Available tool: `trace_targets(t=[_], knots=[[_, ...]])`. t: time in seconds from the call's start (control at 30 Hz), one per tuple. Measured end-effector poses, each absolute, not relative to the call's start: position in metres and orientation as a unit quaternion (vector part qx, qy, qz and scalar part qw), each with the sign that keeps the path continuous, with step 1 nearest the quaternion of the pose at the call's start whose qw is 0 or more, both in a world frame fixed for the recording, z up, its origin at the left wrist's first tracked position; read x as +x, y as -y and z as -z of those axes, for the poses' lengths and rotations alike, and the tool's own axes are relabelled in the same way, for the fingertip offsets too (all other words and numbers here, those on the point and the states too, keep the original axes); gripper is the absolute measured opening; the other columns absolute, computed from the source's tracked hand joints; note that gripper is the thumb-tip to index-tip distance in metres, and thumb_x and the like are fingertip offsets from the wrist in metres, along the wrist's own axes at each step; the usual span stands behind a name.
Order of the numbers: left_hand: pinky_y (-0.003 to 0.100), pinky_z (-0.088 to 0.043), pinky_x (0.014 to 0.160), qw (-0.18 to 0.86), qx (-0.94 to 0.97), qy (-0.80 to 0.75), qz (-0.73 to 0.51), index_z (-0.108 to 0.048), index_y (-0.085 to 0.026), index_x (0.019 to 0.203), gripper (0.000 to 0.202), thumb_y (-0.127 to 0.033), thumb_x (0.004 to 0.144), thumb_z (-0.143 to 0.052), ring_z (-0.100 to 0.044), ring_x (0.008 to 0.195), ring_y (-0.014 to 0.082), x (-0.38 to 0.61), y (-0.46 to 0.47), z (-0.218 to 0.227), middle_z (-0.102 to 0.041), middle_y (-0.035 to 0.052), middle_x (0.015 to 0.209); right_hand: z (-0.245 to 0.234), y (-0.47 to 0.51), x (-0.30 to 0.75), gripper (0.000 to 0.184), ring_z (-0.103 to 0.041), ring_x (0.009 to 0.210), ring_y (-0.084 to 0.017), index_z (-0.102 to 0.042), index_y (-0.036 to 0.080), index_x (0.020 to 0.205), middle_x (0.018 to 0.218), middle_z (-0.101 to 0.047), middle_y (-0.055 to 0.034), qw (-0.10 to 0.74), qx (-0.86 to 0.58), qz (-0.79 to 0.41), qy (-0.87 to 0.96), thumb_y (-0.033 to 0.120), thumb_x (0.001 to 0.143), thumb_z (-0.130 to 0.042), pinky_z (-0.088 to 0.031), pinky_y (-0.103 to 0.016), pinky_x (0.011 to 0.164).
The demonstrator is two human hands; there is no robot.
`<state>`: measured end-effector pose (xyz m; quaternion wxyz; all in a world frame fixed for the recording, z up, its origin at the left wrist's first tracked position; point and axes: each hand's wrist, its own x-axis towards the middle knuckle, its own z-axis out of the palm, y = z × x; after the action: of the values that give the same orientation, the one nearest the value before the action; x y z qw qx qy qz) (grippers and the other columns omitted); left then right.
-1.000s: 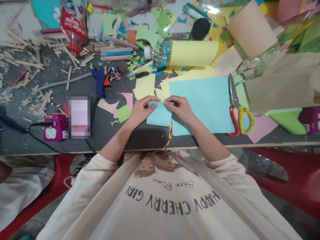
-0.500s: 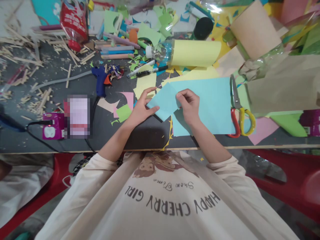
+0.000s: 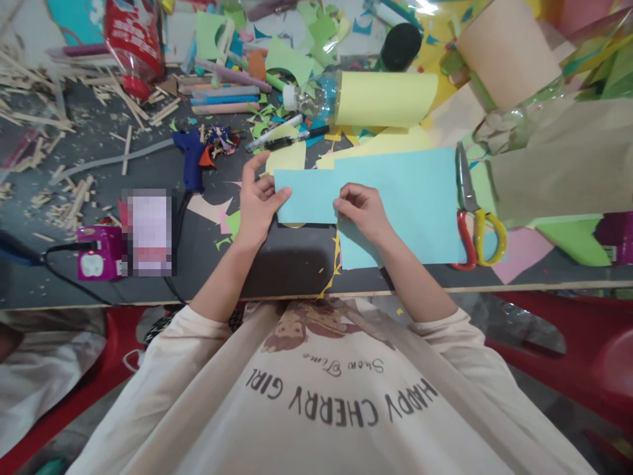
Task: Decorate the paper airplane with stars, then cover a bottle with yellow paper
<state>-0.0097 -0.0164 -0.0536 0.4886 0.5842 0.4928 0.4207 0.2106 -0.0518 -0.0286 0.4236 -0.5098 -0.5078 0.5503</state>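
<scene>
A small light-blue paper piece (image 3: 307, 194) lies flat and level near the table's front edge. My left hand (image 3: 257, 204) pinches its left end, thumb on top, index finger stretched out. My right hand (image 3: 360, 210) pinches its right end with curled fingers. Under and to the right of the small piece lies a large light-blue sheet (image 3: 405, 204).
Red-and-yellow scissors (image 3: 472, 208) lie right of the big sheet. A blue glue gun (image 3: 190, 158), a plastic bottle wrapped in yellow paper (image 3: 366, 99), pens, paper scraps and wooden sticks crowd the back. A purple power socket (image 3: 93, 254) sits at the left.
The small blue piece was turned from tilted to level and now shows wider than a second ago. Both hands moved slightly apart along it.
</scene>
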Motion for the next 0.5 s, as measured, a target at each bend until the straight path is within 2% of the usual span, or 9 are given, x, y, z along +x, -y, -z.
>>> trace_targets(t=[0.17, 0.5], knots=[[0.035, -0.056, 0.078, 0.474, 0.602, -0.494, -0.411, -0.036, -0.032, 0.143, 0.087, -0.078, 0.076, -0.068, -0.07, 0.087, 0.0221, -0.0093, 0.018, 0.0523, -0.07, 0.0056, 0.101, 0.0279, 0.0519, 0.2119, 0.041, -0.035, 0.058, -0.01, -0.04, 0.023, 0.062, 0.061, -0.039, 0.0042, 0.416, -0.516, -0.545, 0.513, 0.048, 0.081, -0.066, -0.032, -0.028, 0.057], [0.035, -0.057, 0.078, 0.476, 0.592, -0.5, -0.416, -0.038, -0.031, 0.141, 0.086, -0.077, 0.076, -0.07, -0.071, 0.087, 0.0223, -0.0083, 0.0197, 0.0479, -0.068, 0.004, 0.094, 0.0288, 0.0517, 0.2116, 0.045, -0.036, 0.057, -0.011, -0.042, 0.024, 0.062, 0.059, -0.041, 0.0039, 0.417, -0.52, -0.542, 0.512, 0.054, 0.08, -0.069, -0.033, -0.029, 0.056]])
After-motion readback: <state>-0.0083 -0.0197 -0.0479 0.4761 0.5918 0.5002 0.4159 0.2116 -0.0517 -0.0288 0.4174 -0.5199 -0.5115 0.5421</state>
